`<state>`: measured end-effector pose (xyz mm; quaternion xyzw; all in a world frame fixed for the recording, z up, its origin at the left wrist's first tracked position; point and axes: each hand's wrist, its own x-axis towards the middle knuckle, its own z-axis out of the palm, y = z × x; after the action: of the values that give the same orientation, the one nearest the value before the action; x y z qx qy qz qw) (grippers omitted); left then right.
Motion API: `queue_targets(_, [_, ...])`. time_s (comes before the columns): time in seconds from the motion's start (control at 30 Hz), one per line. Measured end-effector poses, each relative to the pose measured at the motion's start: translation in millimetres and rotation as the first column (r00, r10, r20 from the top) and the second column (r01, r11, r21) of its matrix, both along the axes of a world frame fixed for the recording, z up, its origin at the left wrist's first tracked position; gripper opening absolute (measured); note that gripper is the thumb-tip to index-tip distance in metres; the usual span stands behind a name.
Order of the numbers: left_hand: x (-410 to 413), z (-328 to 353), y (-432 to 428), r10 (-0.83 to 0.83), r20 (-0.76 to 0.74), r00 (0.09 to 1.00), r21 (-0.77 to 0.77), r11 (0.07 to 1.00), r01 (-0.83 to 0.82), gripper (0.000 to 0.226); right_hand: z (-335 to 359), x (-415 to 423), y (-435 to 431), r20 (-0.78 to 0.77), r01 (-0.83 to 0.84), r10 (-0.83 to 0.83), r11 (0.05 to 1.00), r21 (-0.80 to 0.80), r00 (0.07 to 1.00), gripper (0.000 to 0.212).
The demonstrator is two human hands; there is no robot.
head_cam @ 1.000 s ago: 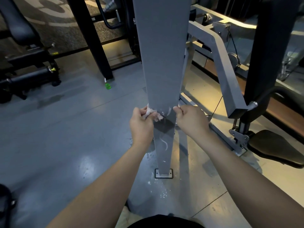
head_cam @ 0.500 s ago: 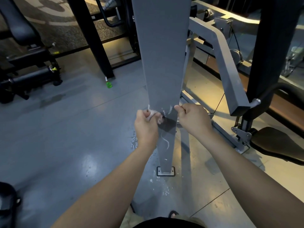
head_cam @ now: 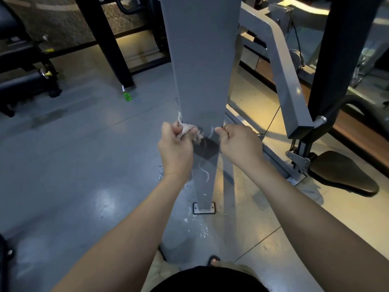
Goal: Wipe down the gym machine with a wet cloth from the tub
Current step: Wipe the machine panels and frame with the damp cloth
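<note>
At the left edge of the gray post (head_cam: 200,81), the left hand (head_cam: 175,148) clutched a white cloth (head_cam: 186,129); the right hand (head_cam: 240,144) curled at the right edge, its grip's contents unclear

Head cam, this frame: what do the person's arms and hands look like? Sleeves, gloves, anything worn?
Left forearm and right forearm are bare to the frame's edge; no sleeve shows. Left hand and right hand: no gloves, and no watch, band or ring visible. At the bottom edge are a black top and one sandal.
</note>
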<state>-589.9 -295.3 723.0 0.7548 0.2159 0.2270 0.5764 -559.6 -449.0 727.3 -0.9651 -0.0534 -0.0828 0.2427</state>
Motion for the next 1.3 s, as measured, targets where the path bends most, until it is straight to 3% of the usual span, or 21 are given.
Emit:
queue_targets(0.17, [-5, -39, 7, -0.131, -0.268, 0.954, 0.001, 0.991, 0.137, 0.037, 1, 0, 0, 0.004, 0.008, -0.008, 0.999, -0.042, 1.000, 0.045])
queue_targets(0.37, [-12, -15, 24, -0.166, -0.378, 0.911, 0.030, 0.981, 0.192, 0.031, 11, -13, -4, -0.057, -0.073, 0.079, 0.993, 0.089, 0.995, 0.048])
queue_targets(0.43, [-25, -8, 27, -0.172, -0.340, 0.925, -0.038, 0.985, 0.169, 0.036, 10, -24, -6, -0.103, -0.151, 0.176, 0.965, 0.213, 0.979, 0.039])
queue_targets(0.53, [-49, 0, 23, -0.269, -0.185, 0.945, -0.261, 0.941, 0.217, 0.038, 7, -46, 2, -0.098, -0.234, 0.303, 0.871, 0.431, 0.948, 0.003])
queue_targets(0.63, [-60, 6, 14, -0.337, -0.077, 0.938, -0.456, 0.849, 0.268, 0.032, 0, -61, 11, 0.008, -0.338, 0.395, 0.777, 0.531, 0.919, 0.019])
queue_targets(0.73, [-65, 18, 7, -0.397, -0.047, 0.917, -0.534, 0.786, 0.313, 0.020, -7, -72, 12, 0.039, -0.366, 0.426, 0.722, 0.587, 0.904, 0.033])
queue_targets(0.9, [-73, 29, 5, -0.526, -0.030, 0.850, -0.629, 0.670, 0.393, 0.052, -16, -79, 14, 0.051, -0.240, 0.271, 0.733, 0.637, 0.961, 0.026])
queue_targets(1.03, [-75, 35, 2, -0.517, -0.080, 0.852, -0.440, 0.785, 0.435, 0.027, -15, -78, 8, -0.014, -0.134, 0.222, 0.632, 0.763, 0.975, 0.016])
queue_targets(1.17, [-75, 25, 7, -0.407, -0.040, 0.913, -0.079, 0.912, 0.403, 0.038, -21, -77, 0, -0.089, -0.053, 0.245, 0.521, 0.852, 0.965, 0.025])
queue_targets(1.23, [-75, 23, 8, -0.358, -0.034, 0.933, 0.074, 0.930, 0.359, 0.033, -25, -78, -3, -0.127, -0.007, 0.247, 0.479, 0.878, 0.961, 0.026])
queue_targets(1.3, [-75, 23, 9, -0.394, -0.022, 0.919, 0.127, 0.911, 0.393, 0.028, -27, -78, -6, -0.146, 0.023, 0.236, 0.457, 0.889, 0.961, 0.027])
